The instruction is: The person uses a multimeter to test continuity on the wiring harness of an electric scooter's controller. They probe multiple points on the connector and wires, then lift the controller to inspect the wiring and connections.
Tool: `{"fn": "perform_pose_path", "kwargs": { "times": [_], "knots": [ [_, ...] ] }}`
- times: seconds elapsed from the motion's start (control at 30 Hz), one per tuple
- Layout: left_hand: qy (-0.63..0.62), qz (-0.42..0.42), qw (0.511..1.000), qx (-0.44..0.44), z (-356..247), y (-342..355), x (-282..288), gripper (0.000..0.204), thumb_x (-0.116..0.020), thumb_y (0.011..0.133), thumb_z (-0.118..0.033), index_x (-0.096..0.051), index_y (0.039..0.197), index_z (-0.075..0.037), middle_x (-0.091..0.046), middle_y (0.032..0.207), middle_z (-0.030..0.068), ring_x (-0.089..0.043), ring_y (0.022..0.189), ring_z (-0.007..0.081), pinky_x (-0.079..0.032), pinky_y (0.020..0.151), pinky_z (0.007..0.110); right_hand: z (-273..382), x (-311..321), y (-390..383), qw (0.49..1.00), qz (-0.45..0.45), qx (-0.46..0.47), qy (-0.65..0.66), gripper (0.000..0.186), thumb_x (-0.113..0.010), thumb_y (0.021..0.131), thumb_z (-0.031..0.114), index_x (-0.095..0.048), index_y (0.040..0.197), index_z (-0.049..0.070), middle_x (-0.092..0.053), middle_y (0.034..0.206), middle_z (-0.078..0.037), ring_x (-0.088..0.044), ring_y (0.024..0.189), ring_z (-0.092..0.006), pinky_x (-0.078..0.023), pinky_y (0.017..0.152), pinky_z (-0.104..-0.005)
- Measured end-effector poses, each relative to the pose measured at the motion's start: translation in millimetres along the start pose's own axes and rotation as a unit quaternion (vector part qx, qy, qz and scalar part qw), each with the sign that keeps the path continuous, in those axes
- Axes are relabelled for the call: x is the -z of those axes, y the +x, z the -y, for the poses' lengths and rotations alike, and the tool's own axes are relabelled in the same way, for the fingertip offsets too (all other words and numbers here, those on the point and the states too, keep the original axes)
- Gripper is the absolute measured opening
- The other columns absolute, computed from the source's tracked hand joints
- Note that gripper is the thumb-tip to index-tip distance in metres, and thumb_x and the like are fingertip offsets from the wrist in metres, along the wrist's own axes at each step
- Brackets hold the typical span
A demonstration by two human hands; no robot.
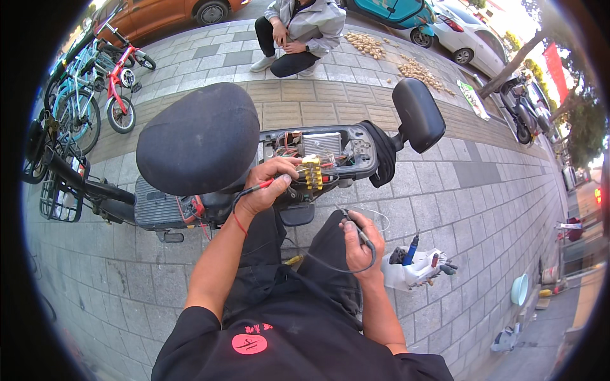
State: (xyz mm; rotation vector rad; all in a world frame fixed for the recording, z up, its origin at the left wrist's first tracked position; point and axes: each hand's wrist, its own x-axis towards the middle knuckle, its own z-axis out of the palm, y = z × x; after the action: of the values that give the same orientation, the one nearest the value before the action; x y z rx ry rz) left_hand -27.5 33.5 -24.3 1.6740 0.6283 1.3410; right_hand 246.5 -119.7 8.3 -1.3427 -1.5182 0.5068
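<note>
A red test probe [265, 184] is pinched between the thumb and bent fingers of the left hand [260, 190], which is closed around it and held up against a yellow terminal block [312, 174]. Whether the probe's tip is seated on a contact cannot quite be made out, as it is small and partly covered by the fingers. A black test probe [365, 238] is gripped by the right hand [361, 246], with thumb and fingers closed on the handle; its tip is held below the block, apart from it, and its dark lead [346, 272] is looped beneath that hand.

Just beyond the left hand, loose wiring and a silver finned module [321, 145] are exposed in the open body of an electric scooter [365, 145]. The padded saddle [198, 136] is set to the left of that hand. To the right of the right hand, a white tool container [405, 277] is stood on the paving [457, 222].

Neighbouring terminals could be bridged if either tip were slipped sideways, since the contacts are closely packed. A thin wire could be pulled loose were the block tugged, and the looped lead could be caught on the knee.
</note>
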Motion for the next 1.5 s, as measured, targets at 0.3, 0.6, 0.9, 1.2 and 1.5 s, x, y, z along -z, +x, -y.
{"fn": "perform_pose_path", "kwargs": {
  "times": [0.3, 0.6, 0.9, 1.2, 1.5],
  "knots": [
    [0.02, -0.014, 1.0, 0.009, -5.0, 0.9, -2.5, 0.018, -0.068, 0.098, -0.012, -0.081, 0.107, -0.002, -0.08, 0.118, 0.0131, -0.07, 0.134, 0.0329, -0.047, 0.123, 0.05, 4.6, -13.2, 9.4, 0.999, 0.01, 0.016, -0.033, 0.026, -0.074, 0.103, 0.006, -0.071, 0.127, -0.002, -0.074, 0.114, -0.018, -0.076, 0.103, -0.0304, -0.06, 0.091, -0.04],
    [0.017, -0.002, 1.0, -0.005, -3.3, 1.9, -1.5, 0.019, -0.067, 0.098, -0.011, -0.081, 0.106, 0.0, -0.079, 0.115, 0.0134, -0.069, 0.133, 0.0352, -0.049, 0.12, 0.051, -16.7, -36.1, 5.4, 0.983, 0.047, -0.06, 0.169, 0.02, -0.062, 0.116, 0.01, -0.058, 0.133, 0.0, -0.072, 0.12, -0.012, -0.076, 0.104, -0.0174, -0.062, 0.092, -0.0317],
    [-0.01, 0.006, 1.0, -0.006, 2.4, 0.1, 2.2, 0.017, -0.069, 0.099, -0.011, -0.08, 0.106, -0.001, -0.078, 0.116, 0.0136, -0.069, 0.134, 0.0345, -0.048, 0.122, 0.05, 4.4, -37.0, 28.0, 0.999, 0.006, 0.042, -0.004, 0.023, -0.079, 0.099, 0.006, -0.075, 0.12, -0.002, -0.078, 0.108, -0.017, -0.078, 0.098, -0.0269, -0.06, 0.088, -0.038],
    [-0.017, 0.003, 1.0, -0.015, 3.1, 0.1, 1.3, 0.016, -0.069, 0.1, -0.011, -0.08, 0.106, -0.001, -0.078, 0.115, 0.0138, -0.07, 0.134, 0.0345, -0.049, 0.12, 0.05, 0.5, -44.3, 36.2, 1.0, 0.017, -0.001, 0.0, 0.023, -0.079, 0.097, 0.006, -0.076, 0.119, 0.0, -0.077, 0.108, -0.016, -0.076, 0.098, -0.0294, -0.059, 0.09, -0.04],
    [0.014, -0.01, 1.0, -0.004, -1.6, 1.4, -1.4, 0.018, -0.068, 0.102, -0.011, -0.081, 0.109, 0.0, -0.078, 0.117, 0.0144, -0.069, 0.134, 0.0336, -0.049, 0.121, 0.05, -12.9, -47.2, 45.0, 0.996, 0.016, 0.091, 0.006, 0.023, -0.08, 0.098, 0.005, -0.078, 0.12, 0.0, -0.079, 0.126, -0.018, -0.077, 0.111, -0.0311, -0.06, 0.097, -0.0397]
  ]
}}
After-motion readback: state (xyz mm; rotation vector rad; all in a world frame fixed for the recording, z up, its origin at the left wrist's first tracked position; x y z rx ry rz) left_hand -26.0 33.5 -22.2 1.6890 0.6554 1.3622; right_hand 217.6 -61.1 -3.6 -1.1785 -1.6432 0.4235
